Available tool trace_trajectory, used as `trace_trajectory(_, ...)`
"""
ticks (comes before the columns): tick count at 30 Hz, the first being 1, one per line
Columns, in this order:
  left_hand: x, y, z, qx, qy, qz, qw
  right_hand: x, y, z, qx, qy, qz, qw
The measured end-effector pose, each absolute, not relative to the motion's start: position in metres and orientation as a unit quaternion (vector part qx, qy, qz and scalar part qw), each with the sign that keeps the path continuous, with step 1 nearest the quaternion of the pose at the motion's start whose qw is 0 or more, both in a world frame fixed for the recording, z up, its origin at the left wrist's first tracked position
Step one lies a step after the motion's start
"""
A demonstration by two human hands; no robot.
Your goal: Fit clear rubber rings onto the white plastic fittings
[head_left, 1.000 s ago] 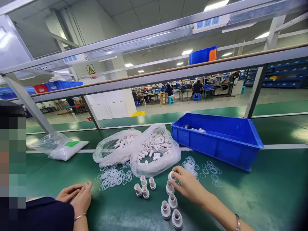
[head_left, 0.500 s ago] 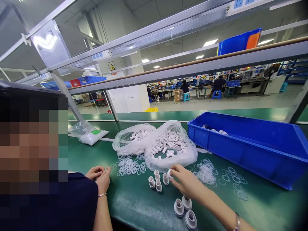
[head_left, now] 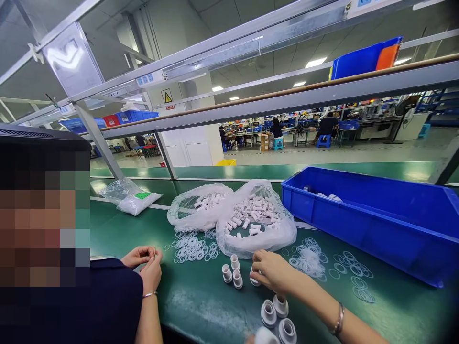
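Far left: a co-worker in a dark sleeve sits beside you, their two hands pinched together at the belt's near edge; what they hold is too small to tell. Behind them, a sealed clear bag with a green label lies on the green belt.

Centre-left: loose clear rings are scattered on the belt in front of two open plastic bags of white tube parts. Just before the bags, three small white fittings stand upright in a cluster.

Centre: your right hand rests on the belt with fingers curled down around a small white fitting, touching it at the tips. The bag edge sits just behind your knuckles.

Near edge: three larger white fittings stand together below your wrist. At the bottom margin another white part pokes in; your left hand is barely in view there, grip cannot be told.

Right: more rings, then a blue bin with a few white parts inside.
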State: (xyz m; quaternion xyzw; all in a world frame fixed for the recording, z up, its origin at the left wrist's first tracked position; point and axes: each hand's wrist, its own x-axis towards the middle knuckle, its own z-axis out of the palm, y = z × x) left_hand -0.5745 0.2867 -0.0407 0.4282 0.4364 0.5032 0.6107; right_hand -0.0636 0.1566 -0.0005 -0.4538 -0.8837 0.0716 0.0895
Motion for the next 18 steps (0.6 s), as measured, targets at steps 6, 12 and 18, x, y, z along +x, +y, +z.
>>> trace_trajectory(6,-0.572,0.28,-0.034,0.477,0.437,0.486,0.588,-0.054,0.156,0.011,-0.465,-0.86,0.153,0.143)
trace_trajectory(12,-0.567,0.276,-0.038,0.516,0.428,0.466,0.578,-0.05,0.167,0.009,-0.435,-0.836,0.295,0.159)
trace_trajectory(18,-0.563,0.263,-0.032,0.503,0.458,0.494,0.542,-0.046,0.166,-0.001,-0.419,-0.822,0.362,0.132)
